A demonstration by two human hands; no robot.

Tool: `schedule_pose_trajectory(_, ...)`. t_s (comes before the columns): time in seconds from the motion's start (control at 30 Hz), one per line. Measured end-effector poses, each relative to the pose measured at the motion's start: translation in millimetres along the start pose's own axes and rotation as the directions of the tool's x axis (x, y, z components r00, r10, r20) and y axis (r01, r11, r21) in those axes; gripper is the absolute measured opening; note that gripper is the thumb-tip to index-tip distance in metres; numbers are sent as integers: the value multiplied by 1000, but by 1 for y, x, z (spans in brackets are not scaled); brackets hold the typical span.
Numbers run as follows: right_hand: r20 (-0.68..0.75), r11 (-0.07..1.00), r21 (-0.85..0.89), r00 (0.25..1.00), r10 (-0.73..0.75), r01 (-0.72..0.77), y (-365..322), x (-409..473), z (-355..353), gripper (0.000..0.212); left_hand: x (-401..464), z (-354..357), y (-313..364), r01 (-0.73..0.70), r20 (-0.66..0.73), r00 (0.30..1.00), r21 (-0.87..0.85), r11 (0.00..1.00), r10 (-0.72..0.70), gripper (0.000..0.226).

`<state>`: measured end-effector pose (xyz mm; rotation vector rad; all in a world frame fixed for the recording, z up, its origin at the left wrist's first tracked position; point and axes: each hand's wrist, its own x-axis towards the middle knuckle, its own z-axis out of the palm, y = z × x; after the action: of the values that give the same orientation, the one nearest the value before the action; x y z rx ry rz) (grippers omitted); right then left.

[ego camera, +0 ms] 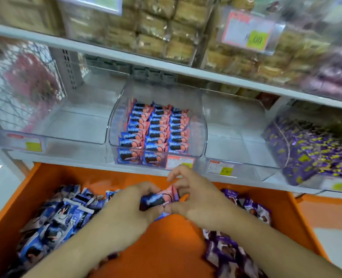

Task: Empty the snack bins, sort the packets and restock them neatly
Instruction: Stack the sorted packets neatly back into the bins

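Both hands meet over the orange tray and hold a small stack of pink-and-blue packets. My left hand grips the stack from the left, and my right hand pinches its right end. Straight ahead, the middle clear bin holds three neat rows of the same pink-and-blue packets. A heap of blue-and-white packets lies in the tray's left part. Purple packets lie in its right part.
A clear bin left of the middle one and another to its right show no packets inside. Further right, a bin is full of purple packets. The shelf above carries bins of beige packets.
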<state>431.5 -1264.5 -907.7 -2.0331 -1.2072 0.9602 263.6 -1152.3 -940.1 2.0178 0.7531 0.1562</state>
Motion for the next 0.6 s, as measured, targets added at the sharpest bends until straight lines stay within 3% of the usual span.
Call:
schedule_pose_trajectory(0.1, -176, 993, -13, 977, -119, 118, -22, -7, -36, 40, 5, -19, 30, -72, -79, 995, -108, 992, 64, 24)
schedule_pose_trajectory(0.2, -433, 960, -208, 863, -261, 186, -23, 2, -70, 38, 16, -36, 51, -131, -174, 978, -75, 989, 116, 23)
schedule_pose_trajectory(0.27, -495, 930, -343, 816, -300, 133, -15, 11, -87, 43, 35, -48, 64, -170, -231, 959, -15, 985, 162, 25)
schedule_pose_trajectory(0.33, -479, 923, -374, 834, -273, 87, -4, 18, -97, 48, 59, -57, 79, -192, -250, 946, 81, 978, 207, 25)
schedule_pose_trajectory(0.43, -462, 931, -362, 860, -216, 40, 8, 24, -104, 49, 103, -61, 95, -186, -181, 957, 207, 960, 225, 23)
schedule_pose_trajectory(0.6, -489, 959, -276, 850, -199, 66, 16, 28, -112, 48, 151, -50, 96, -117, 57, 993, 277, 954, 105, 17)
